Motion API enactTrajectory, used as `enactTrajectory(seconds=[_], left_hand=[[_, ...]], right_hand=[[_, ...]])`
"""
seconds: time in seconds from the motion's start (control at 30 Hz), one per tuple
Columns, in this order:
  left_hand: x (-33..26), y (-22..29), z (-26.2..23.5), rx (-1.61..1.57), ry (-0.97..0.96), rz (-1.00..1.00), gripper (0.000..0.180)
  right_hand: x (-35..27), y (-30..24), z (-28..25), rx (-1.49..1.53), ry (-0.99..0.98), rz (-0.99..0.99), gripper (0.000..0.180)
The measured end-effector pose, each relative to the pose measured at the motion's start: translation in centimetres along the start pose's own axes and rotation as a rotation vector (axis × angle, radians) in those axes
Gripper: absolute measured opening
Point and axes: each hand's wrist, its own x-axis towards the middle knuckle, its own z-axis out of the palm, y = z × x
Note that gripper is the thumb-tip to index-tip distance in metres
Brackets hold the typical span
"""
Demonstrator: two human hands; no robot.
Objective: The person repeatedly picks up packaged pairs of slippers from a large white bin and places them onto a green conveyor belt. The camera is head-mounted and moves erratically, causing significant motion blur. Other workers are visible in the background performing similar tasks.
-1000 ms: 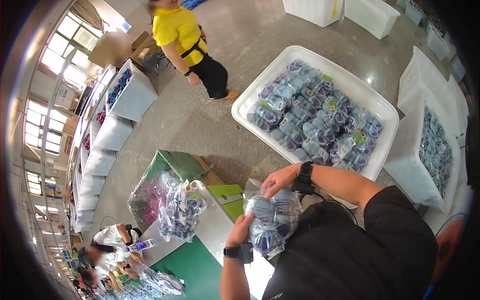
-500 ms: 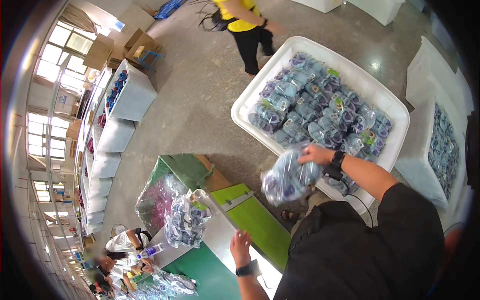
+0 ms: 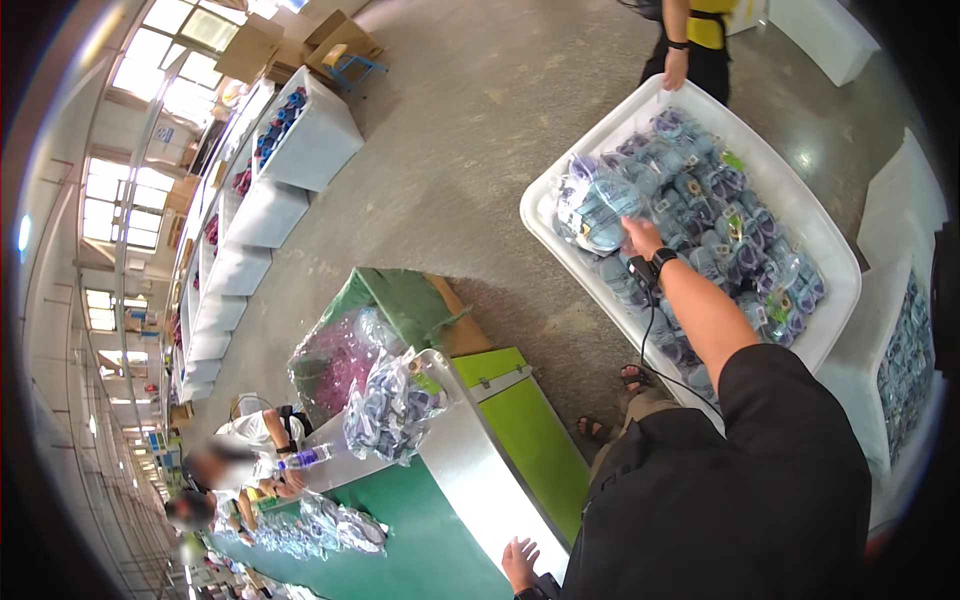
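My right hand (image 3: 642, 238) is closed on the edge of a clear plastic bag of blue-grey and purple shoes (image 3: 592, 212). That bag is at the left end of a large white tub (image 3: 575, 262), over the other bagged shoes (image 3: 715, 215) in it. Whether it rests on them fully I cannot tell. A dark strap and a cable are on my right wrist. My left hand (image 3: 520, 562) is empty, fingers apart, by the metal edge of the green-topped bench (image 3: 430, 510).
On the bench's far end sits a pile of bagged shoes (image 3: 390, 410), beside a green-lined bin (image 3: 350, 330). A co-worker's hand (image 3: 676, 70) touches the tub's far rim. Another white tub (image 3: 880, 400) stands right, white bins (image 3: 315, 135) left. People sit along the bench.
My right hand has carried the bagged shoes from beside the tub's near rim to its left end. My left hand has drawn back toward me. The co-worker in yellow has come to the tub.
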Motion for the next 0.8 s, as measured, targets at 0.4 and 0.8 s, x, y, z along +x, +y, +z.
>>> enactTrajectory(seconds=[0.4, 0.8], left_hand=[[2.3, -6.1, -3.6, -0.070, 0.010, -0.095, 0.050], [14.5, -5.0, -13.1, 0.155, 0.202, 0.283, 0.049]], right_hand=[[-4.1, 16.8, -5.4, -0.159, -0.283, 0.222, 0.027], [-10.7, 19.1, -14.0, -0.217, 0.002, 0.538, 0.031]])
